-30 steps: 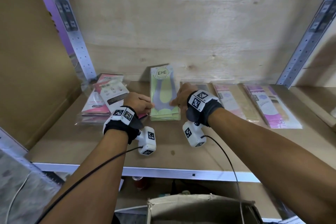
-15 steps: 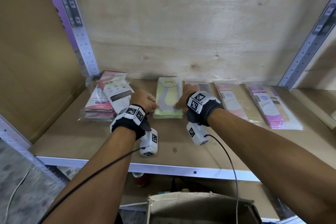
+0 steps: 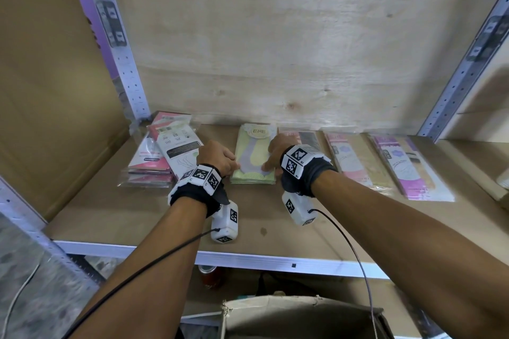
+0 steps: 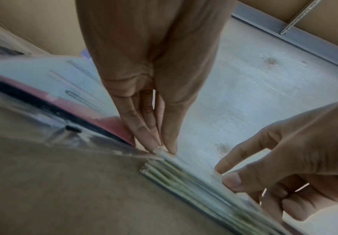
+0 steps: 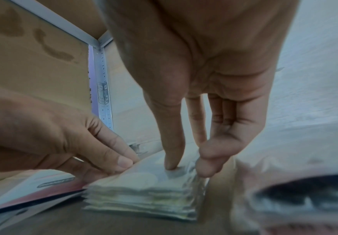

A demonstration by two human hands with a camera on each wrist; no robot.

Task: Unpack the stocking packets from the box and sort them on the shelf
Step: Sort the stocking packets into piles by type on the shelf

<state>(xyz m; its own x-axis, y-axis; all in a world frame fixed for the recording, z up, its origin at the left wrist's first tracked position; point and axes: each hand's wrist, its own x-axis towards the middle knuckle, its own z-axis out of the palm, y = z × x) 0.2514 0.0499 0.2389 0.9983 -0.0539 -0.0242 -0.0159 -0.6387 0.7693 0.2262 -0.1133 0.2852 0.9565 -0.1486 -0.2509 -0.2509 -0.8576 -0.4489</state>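
Observation:
A stack of green stocking packets marked ENE lies flat on the wooden shelf, near the back wall. My left hand pinches its left edge with thumb and fingertips meeting at the top packet's corner. At the stack's right edge, my right hand has its thumb on top and its fingers against the side. In the right wrist view the green packets show as several thin layers. The cardboard box stands open below the shelf, its contents hidden.
A pile of pink and white packets lies just left of the green stack. To the right are a dark packet, a pink and tan pile and a purple pile. Metal uprights frame the bay.
The green stack leaned upright toward the back wall a second ago; it now lies flat. Both hands came down with it and stay at its edges.

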